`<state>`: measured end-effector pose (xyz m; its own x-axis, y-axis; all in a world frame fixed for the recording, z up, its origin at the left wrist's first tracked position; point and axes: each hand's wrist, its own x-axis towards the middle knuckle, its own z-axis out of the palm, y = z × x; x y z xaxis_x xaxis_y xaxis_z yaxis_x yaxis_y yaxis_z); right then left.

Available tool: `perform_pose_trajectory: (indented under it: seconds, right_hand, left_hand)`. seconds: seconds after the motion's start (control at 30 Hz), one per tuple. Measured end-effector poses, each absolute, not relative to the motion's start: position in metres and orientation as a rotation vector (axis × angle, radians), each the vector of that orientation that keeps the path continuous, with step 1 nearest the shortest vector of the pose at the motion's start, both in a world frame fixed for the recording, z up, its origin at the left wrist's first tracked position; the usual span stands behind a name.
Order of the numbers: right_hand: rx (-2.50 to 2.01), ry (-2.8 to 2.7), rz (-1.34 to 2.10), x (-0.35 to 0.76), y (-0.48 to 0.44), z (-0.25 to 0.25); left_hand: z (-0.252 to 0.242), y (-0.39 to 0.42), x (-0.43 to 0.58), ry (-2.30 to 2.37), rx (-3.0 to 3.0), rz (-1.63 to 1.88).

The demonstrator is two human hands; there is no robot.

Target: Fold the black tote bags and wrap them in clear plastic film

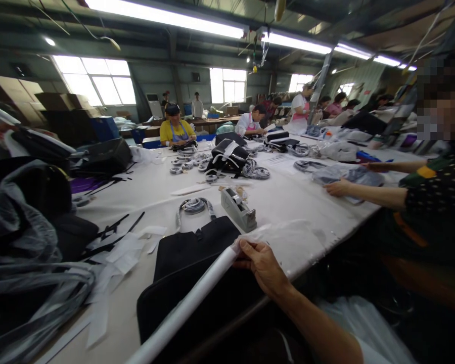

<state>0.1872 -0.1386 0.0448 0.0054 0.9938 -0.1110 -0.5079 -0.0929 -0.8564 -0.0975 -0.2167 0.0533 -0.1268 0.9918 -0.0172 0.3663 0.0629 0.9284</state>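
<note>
White roll [197, 292]: smooth, soft sheen
Black bag [197, 247]: matt
Tape dispenser [237, 212]: smooth plastic
Coiled strap [194, 205]: glossy plastic wrap

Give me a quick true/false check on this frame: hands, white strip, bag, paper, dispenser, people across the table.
1. The right hand holds one end of a long white strip. True.
2. In this view, the strip crosses over a black bag. True.
3. All the loose paper lies right of the bag. False: white paper pieces lie to its left in the picture.
4. The left hand is pressing on the bag. False: no left hand is in view.
5. A gray tape dispenser stands on the table, beyond the bag. True.
6. Nobody is across the table. False: a person in yellow is at its far side.
</note>
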Motion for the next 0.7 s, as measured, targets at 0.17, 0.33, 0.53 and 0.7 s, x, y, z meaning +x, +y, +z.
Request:
perform_pose_trajectory:
  seconds: [0.17,0.33,0.53,0.7]
  right_hand:
    - [-0.833,-0.865,1.499,0.167,-0.158,0.046]
    - [-0.971,-1.111,1.344,0.177,-0.170,0.059]
    - [-0.975,-1.067,1.418,0.184,-0.166,0.063]
    - [-0.812,-0.770,1.628,0.186,-0.152,0.065]
  left_hand:
    - [0.070,-0.203,-0.027,1.549,1.755,1.060]
    - [0.069,-0.173,0.029,1.364,1.785,0.703]
    - [0.058,-0.177,0.026,1.432,1.862,0.547]
    - [0.060,-0.187,0.010,1.391,1.731,0.570]
